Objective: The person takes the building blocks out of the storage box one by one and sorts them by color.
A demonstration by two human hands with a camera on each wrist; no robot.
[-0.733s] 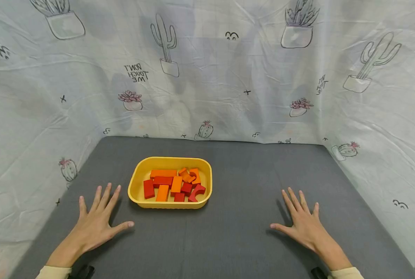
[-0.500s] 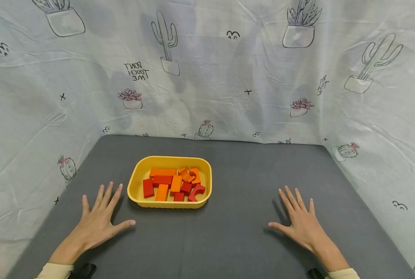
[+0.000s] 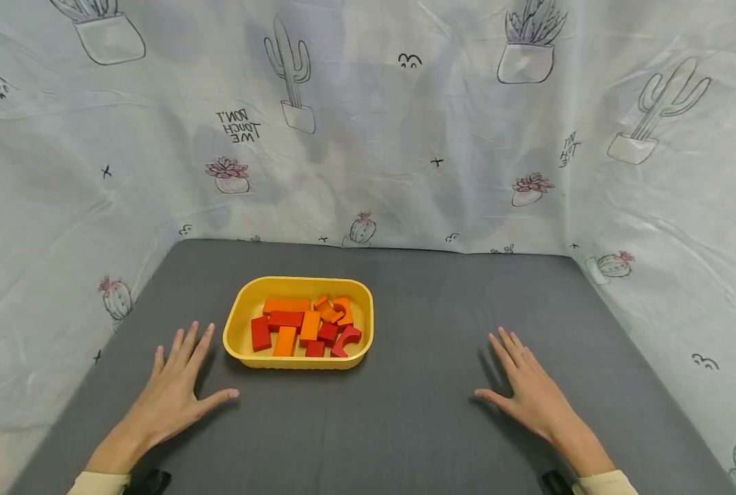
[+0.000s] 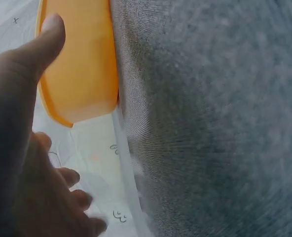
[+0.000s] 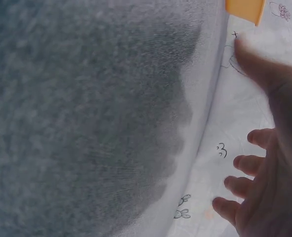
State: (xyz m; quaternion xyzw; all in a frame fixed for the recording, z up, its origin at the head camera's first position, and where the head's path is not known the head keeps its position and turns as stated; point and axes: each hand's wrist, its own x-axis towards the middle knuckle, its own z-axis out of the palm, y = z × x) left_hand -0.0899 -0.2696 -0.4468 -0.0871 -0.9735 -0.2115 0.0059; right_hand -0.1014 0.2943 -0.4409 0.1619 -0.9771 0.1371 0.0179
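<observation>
A yellow plastic tub (image 3: 300,364) stands on the grey cloth, left of the middle in the head view. Inside lie red and orange toy blocks, among them a long orange block (image 3: 287,305), a red block (image 3: 260,333) and a red arch-shaped block (image 3: 347,341). My left hand (image 3: 171,399), fingers spread and thumb out, is just left of the tub's near corner and holds nothing. Far to the right, my right hand (image 3: 534,399) hovers with straight fingers and thumb apart, also holding nothing. In the left wrist view the tub's side (image 4: 82,59) shows beyond the thumb.
Grey cloth (image 3: 430,330) covers the table. White fabric (image 3: 368,137) printed with cacti and potted plants hangs around the back and both sides. Dark straps (image 3: 148,481) show at the wrists by the cream sleeves (image 3: 98,483).
My right hand has moved slightly left, and its fingers have drawn closer together. The left hand's fingers have shifted a little, while the tub and blocks keep their places.
</observation>
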